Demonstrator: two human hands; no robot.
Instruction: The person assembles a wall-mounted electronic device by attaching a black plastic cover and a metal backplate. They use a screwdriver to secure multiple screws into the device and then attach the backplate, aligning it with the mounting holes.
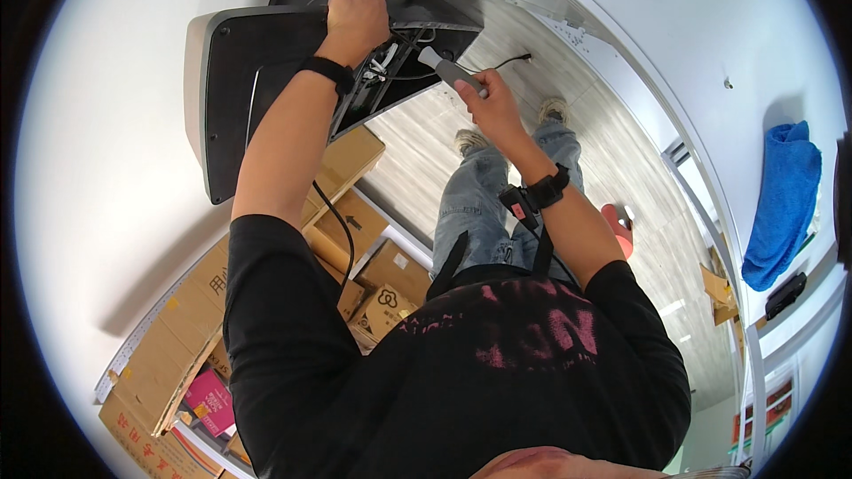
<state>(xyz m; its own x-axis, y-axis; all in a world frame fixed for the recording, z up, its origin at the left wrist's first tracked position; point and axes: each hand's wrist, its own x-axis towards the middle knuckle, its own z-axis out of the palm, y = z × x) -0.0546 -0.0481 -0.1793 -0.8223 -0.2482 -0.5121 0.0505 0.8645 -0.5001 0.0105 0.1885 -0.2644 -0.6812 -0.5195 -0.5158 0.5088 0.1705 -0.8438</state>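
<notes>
A large black housing [266, 80] with a pale outer rim stands out from the wall at the upper left. Its side is open, showing white connectors [382, 62] and cables inside. My left hand [357, 19] is closed over the upper edge of this housing, its fingertips hidden. In my right hand [491, 106] is a grey-handled tool [460, 77] with a pale, flared end. That end points into the opening, close to the cables; I cannot tell whether it touches them. A black cable with a plug [527, 58] extends past the tool.
Cardboard boxes [173, 337] stand below the housing at the left, with a pink box [210, 402] among them. A black cord [347, 239] hangs down over them. A blue towel [784, 204] lies on the white surface at the right. My feet are on the wood-patterned floor [417, 129].
</notes>
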